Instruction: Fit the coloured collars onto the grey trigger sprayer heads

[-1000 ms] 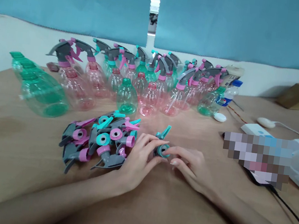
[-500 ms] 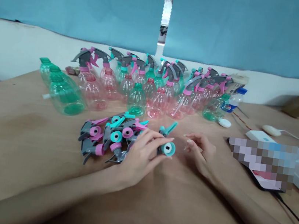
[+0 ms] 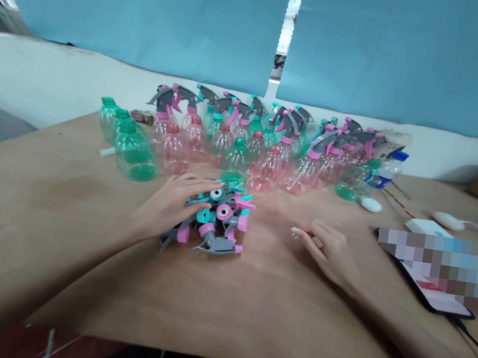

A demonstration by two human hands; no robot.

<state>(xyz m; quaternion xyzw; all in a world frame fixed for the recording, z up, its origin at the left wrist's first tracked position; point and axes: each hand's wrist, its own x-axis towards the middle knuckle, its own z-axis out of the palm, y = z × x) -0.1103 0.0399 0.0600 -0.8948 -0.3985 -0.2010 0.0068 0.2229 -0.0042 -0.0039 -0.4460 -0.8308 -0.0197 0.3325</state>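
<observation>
My left hand (image 3: 176, 203) reaches over the left side of a pile of loose trigger spray heads (image 3: 224, 212). Its fingers and thumb are apart, around the upper left of the heap, and a teal-collared spray head (image 3: 203, 215) lies by the thumb. The heads are grey with pink or teal collars and triggers; the palm hides some of them. My right hand (image 3: 329, 251) rests at the right of the pile, apart from it, its fingers loosely curled in and nothing visible in them.
Behind the pile stand several pink and green clear bottles (image 3: 265, 174), many with spray heads on. Open green bottles (image 3: 138, 156) are at the left. A phone (image 3: 424, 282), a white mouse-like object (image 3: 449, 220), cables and a blue-capped drink bottle (image 3: 384, 173) sit at the right.
My left hand has moved left, from holding a teal-collared spray head in front of me to the pile's left side. My right hand's fingers have curled in. The view has shifted left.
</observation>
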